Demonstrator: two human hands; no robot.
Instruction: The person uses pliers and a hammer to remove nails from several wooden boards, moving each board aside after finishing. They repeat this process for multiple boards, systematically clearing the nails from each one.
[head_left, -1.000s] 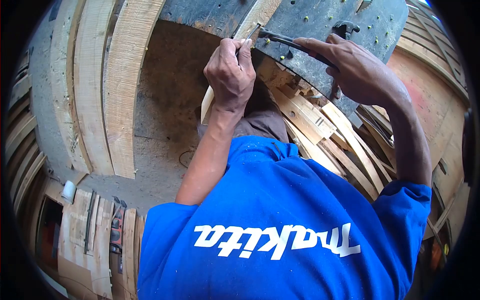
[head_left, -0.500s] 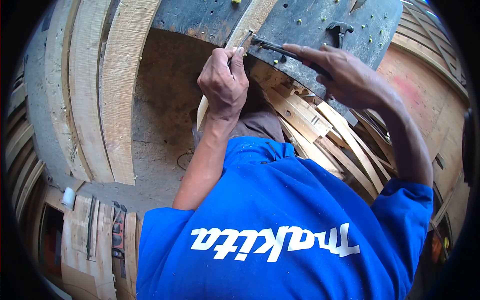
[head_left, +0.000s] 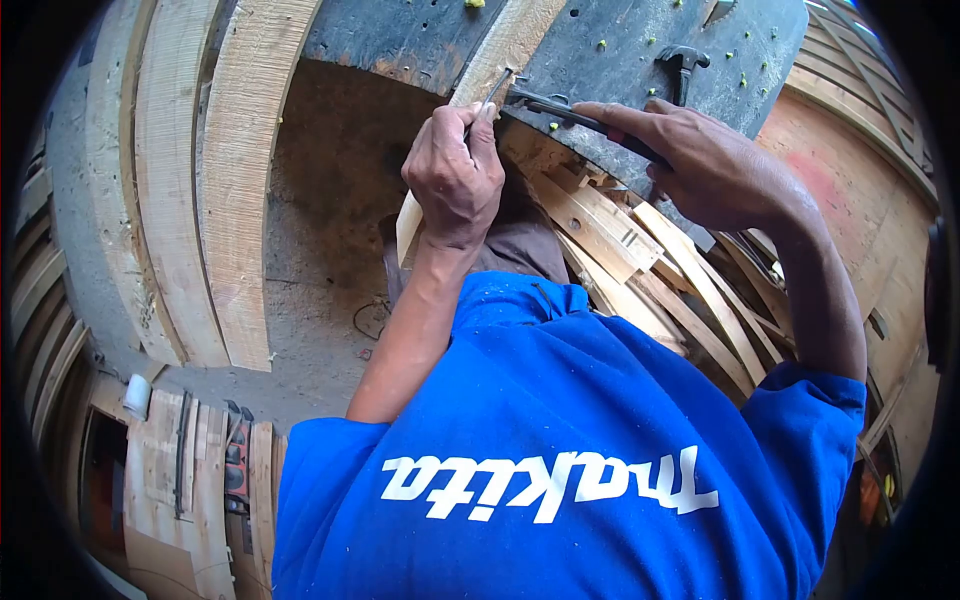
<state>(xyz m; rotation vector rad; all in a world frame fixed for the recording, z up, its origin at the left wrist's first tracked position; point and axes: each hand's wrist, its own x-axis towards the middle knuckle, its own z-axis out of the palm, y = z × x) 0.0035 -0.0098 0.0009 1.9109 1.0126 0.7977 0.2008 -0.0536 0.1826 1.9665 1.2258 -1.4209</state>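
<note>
My left hand (head_left: 455, 180) pinches a thin metal rod (head_left: 497, 87), with its tip against a pale wooden strip (head_left: 512, 42) that runs over the dark tabletop's edge. In my right hand (head_left: 715, 165) is a long dark-handled tool (head_left: 565, 108), its index finger stretched along the handle. The far end of this tool lies close beside the rod and the strip; its exact shape is hard to make out. A separate claw hammer (head_left: 684, 62) rests on the dark tabletop (head_left: 610, 62), beyond my right hand.
Small yellow-green bits are scattered on the tabletop. Long curved boards (head_left: 235, 190) stand on the left. Cut wood strips (head_left: 600, 225) are heaped below the table's edge on the right. At the lower left are a white roll (head_left: 138, 396) and more boards (head_left: 165, 490).
My left hand and the rod have shifted slightly right and down. The right hand has moved slightly down with the dark-handled tool, and its fingers are more bent.
</note>
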